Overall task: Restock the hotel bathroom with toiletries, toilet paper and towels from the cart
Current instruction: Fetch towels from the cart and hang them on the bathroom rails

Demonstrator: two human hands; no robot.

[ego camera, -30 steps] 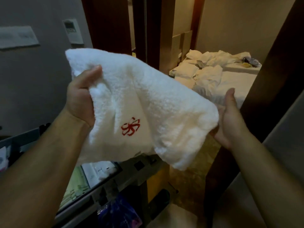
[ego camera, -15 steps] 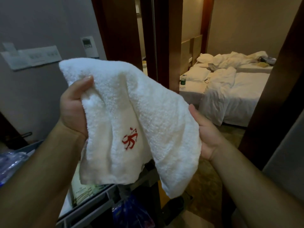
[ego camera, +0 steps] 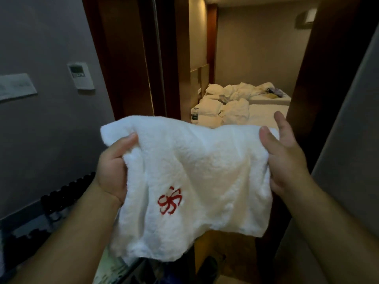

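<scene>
Towel between both hands; unmade bed beyond.

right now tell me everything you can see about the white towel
The white towel looks like thick, fluffy terry with a red embroidered emblem low on its left. It hangs spread and rumpled in the air, pinched at its upper corners by the left hand and right hand, lower edge loose.

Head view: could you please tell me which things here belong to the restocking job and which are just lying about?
Belongs to the job:
white towel, held by left hand and right hand

Just lying about:
unmade bed
bottle
wall thermostat
</scene>
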